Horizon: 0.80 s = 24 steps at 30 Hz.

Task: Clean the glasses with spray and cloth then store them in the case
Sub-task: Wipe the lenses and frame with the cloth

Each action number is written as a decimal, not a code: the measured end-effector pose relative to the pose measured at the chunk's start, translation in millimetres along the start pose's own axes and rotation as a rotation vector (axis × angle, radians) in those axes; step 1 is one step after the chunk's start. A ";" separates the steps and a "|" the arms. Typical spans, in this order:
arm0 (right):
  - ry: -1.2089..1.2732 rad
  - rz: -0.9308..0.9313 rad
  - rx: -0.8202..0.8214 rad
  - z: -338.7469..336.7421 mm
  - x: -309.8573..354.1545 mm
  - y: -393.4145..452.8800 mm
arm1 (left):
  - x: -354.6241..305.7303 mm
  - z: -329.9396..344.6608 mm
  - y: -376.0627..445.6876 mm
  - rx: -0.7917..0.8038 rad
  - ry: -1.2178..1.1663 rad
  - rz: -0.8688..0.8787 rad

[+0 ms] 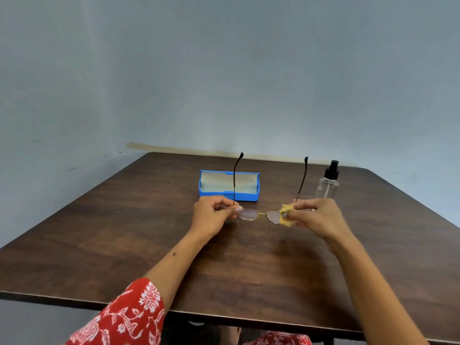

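While held above the bench (104,235): glasses (258,215), temples pointing up
Left hand (214,215): pinching the frame's left end
Right hand (316,215): pinching a yellow cloth (286,216) onto the right lens
Far side: open blue case (229,186); spray bottle (328,181) right of it

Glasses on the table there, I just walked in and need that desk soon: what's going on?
A person is cleaning a pair of glasses held above the wooden table. The left hand pinches the frame by one hinge, while the right hand presses a small yellow cloth around the other lens. The temples are unfolded and point up. Behind them the blue case lies open, and a clear spray bottle stands upright to its right. The glasses are not yet stored.
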State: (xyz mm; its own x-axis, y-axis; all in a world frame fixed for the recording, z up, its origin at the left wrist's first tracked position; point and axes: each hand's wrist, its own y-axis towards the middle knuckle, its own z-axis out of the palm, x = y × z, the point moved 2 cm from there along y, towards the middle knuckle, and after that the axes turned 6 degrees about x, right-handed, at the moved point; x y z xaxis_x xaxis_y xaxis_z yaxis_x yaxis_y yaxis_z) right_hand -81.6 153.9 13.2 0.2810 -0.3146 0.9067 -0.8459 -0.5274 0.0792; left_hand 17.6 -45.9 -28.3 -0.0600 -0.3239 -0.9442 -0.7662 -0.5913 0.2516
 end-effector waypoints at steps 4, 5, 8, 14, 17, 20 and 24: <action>-0.044 -0.045 -0.137 1.4 -5.2 -1.4 | 0.6 6.7 -3.5 0.041 0.028 0.040; -0.052 -0.045 -0.171 -0.5 -7.5 -2.6 | 0.4 9.7 -5.1 0.062 0.039 0.050; -0.047 -0.023 -0.234 -6.2 -12.2 -5.4 | -3.5 19.9 -8.4 0.109 0.061 0.079; -0.090 0.032 -0.298 -13.8 -19.0 -3.5 | -10.3 33.5 -3.5 0.111 0.186 0.116; -0.077 0.063 -0.328 -14.2 -24.4 -1.2 | -12.3 40.2 -0.5 0.117 0.234 0.105; -0.075 0.079 -0.346 -14.9 -28.7 0.3 | -11.1 45.6 2.1 0.120 0.260 0.104; -0.081 0.072 -0.334 -13.5 -30.7 2.4 | -10.1 46.9 5.8 0.124 0.327 0.102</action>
State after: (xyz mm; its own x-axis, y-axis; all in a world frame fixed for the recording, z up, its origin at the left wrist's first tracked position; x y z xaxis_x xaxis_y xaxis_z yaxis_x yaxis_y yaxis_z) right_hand -98.4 173.0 -8.8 0.2394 -0.4105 0.8799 -0.9626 -0.2190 0.1597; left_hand -16.2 -11.3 -27.2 0.0528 -0.6076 -0.7925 -0.8397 -0.4565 0.2941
